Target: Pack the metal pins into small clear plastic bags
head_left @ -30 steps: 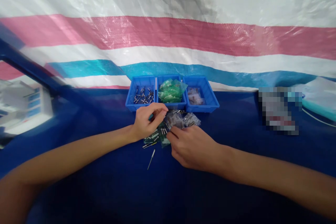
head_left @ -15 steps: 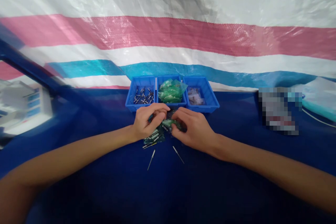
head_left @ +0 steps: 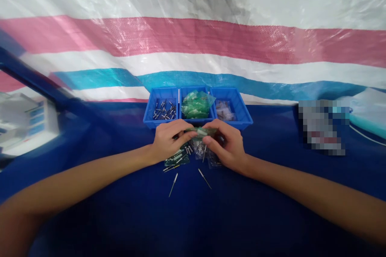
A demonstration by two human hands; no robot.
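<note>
A small green plastic bag (head_left: 202,131) is stretched between my two hands, just in front of the bins. My left hand (head_left: 170,139) pinches its left end between thumb and fingers. The right end is gripped by my right hand (head_left: 226,144). Below them lie another green bag with rivets (head_left: 177,156) and clear bags of small metal parts (head_left: 200,150), partly hidden by my hands. Two loose rivets rest nearer to me, one on the left (head_left: 173,184) and one on the right (head_left: 205,178).
Three blue bins hold loose rivets (head_left: 165,109), green bags (head_left: 196,105) and clear bags (head_left: 223,111). A white device (head_left: 45,124) stands at the left. At the right are a pixelated item (head_left: 321,128) and a pale bag (head_left: 369,112). Striped sheeting (head_left: 193,40) hangs behind.
The green bag has been lifted and spread flat between my hands. My right hand has turned slightly, and more of the clear bags and metal parts beneath now shows.
</note>
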